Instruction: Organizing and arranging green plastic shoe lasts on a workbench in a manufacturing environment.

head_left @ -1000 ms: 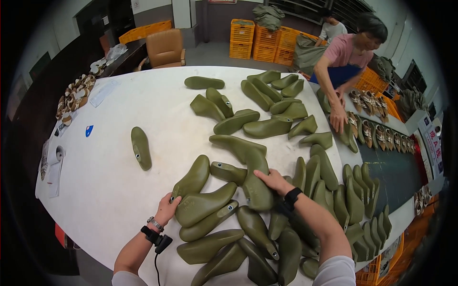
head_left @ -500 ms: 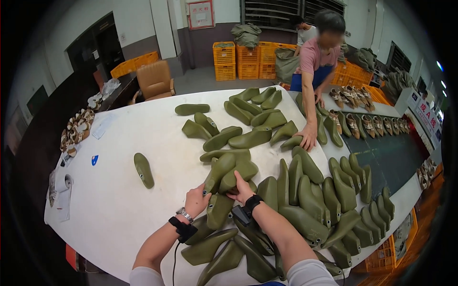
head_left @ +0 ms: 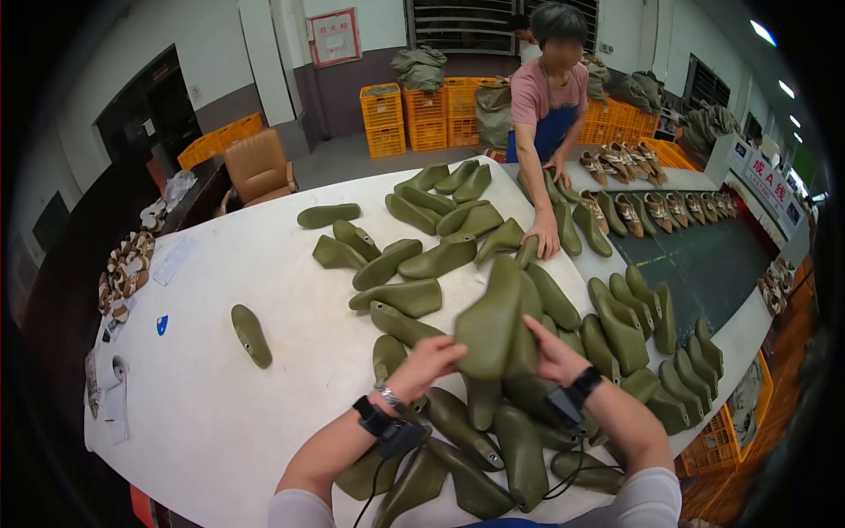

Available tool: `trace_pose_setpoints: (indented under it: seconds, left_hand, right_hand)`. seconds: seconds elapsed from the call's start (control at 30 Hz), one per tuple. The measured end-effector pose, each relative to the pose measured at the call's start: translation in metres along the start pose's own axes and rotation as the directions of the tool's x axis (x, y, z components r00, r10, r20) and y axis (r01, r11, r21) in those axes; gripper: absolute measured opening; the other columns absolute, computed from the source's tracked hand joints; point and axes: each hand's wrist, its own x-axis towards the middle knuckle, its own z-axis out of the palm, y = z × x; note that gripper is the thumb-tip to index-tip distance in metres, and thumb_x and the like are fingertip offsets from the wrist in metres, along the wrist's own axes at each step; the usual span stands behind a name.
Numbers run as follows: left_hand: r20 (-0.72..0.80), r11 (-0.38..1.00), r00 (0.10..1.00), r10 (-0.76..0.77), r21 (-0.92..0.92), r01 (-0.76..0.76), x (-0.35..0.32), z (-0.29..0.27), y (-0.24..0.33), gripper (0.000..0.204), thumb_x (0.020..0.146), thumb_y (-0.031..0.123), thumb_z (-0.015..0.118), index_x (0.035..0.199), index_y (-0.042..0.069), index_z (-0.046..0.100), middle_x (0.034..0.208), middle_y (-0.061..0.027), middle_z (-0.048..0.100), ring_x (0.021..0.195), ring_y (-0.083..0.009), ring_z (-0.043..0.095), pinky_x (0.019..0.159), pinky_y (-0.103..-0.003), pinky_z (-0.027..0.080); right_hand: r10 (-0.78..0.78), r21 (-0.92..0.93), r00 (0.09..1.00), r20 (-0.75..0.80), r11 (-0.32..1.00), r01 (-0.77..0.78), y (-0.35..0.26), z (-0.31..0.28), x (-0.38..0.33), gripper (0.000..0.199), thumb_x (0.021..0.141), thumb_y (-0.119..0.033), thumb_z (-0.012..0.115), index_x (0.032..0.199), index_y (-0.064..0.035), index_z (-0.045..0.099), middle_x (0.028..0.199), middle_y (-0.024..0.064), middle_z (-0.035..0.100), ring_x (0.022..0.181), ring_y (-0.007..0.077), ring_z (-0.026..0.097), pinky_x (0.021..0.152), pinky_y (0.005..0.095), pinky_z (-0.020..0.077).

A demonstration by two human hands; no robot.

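Note:
Two green shoe lasts are raised side by side over the pile, toes pointing away from me. My left hand (head_left: 429, 370) has its fingers closed on the heel end of the left shoe last (head_left: 487, 326). On the other side, my right hand (head_left: 556, 354) grips the right shoe last (head_left: 525, 339), partly hidden behind the first. Below and around my wrists lie several loose shoe lasts (head_left: 453, 427). Others are spread ahead, one of them a flat-lying shoe last (head_left: 396, 297). To the right, an upright row of shoe lasts (head_left: 620, 330) stands near the table edge.
Across the white table (head_left: 194, 299), a co-worker (head_left: 550, 97) reaches a hand (head_left: 543, 231) onto a shoe last. A lone shoe last (head_left: 251, 336) lies left. Shoes (head_left: 656, 209) line a dark green conveyor (head_left: 704, 264). Orange crates (head_left: 384, 123) stand behind; cables hang from my wrist straps.
Both hands have moved right and lifted two shoe lasts from the pile, turning them toes-away. The view has shifted slightly right. The co-worker's hand stays on the far shoe lasts.

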Motion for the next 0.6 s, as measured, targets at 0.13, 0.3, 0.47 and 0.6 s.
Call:
trace_pose_setpoints:
  seconds: [0.13,0.3,0.47,0.6]
  left_hand:
    - [0.336,0.943,0.941,0.050,0.294,-0.155,0.001,0.021,-0.010,0.044,0.090,0.024,0.057,0.127,0.005,0.046,0.121,-0.0079,0.054,0.111,-0.0161,0.050,0.095,-0.030,0.040]
    - [0.182,0.637,0.962,0.206,0.721,-0.273,-0.022,-0.058,0.011,0.054,0.084,0.029,0.062,0.128,0.002,0.045,0.123,-0.0150,0.051,0.113,-0.0237,0.048,0.096,-0.033,0.038]
    - [-0.093,0.048,0.946,0.309,0.995,0.082,-0.079,-0.161,-0.039,0.064,0.084,0.039,0.060,0.133,0.004,0.037,0.120,-0.0188,0.051,0.110,-0.0301,0.049,0.097,-0.038,0.038]
    - [-0.238,0.824,0.951,-0.199,0.484,0.294,-0.086,-0.178,-0.070,0.075,0.084,0.042,0.059,0.139,0.004,0.025,0.124,-0.0163,0.049,0.111,-0.0254,0.049,0.096,-0.036,0.038]
  right_hand:
    - [-0.264,-0.760,0.825,-0.499,0.591,-0.271,-0.031,-0.059,-0.059,0.067,0.083,-0.043,0.060,0.131,-0.0021,0.038,0.116,0.0092,0.058,0.090,0.0229,0.061,0.077,0.0355,0.0506]
    - [-0.407,-0.834,0.890,-0.203,-0.404,-0.375,-0.062,-0.069,-0.063,0.054,0.075,-0.043,0.063,0.106,0.0015,0.061,0.092,0.0226,0.064,0.087,0.0309,0.063,0.076,0.0381,0.0502]
    - [-0.236,-0.731,0.953,0.190,-0.682,-0.023,-0.055,0.045,0.048,0.034,0.074,-0.038,0.064,0.088,-0.0078,0.067,0.084,0.0149,0.065,0.080,0.0341,0.062,0.070,0.0422,0.0505]
    - [0.070,-0.702,0.975,0.211,-0.684,0.201,0.021,0.058,0.181,0.071,0.063,-0.049,0.072,0.115,-0.0041,0.053,0.104,0.0195,0.062,0.095,0.0351,0.060,0.079,0.0427,0.0487]
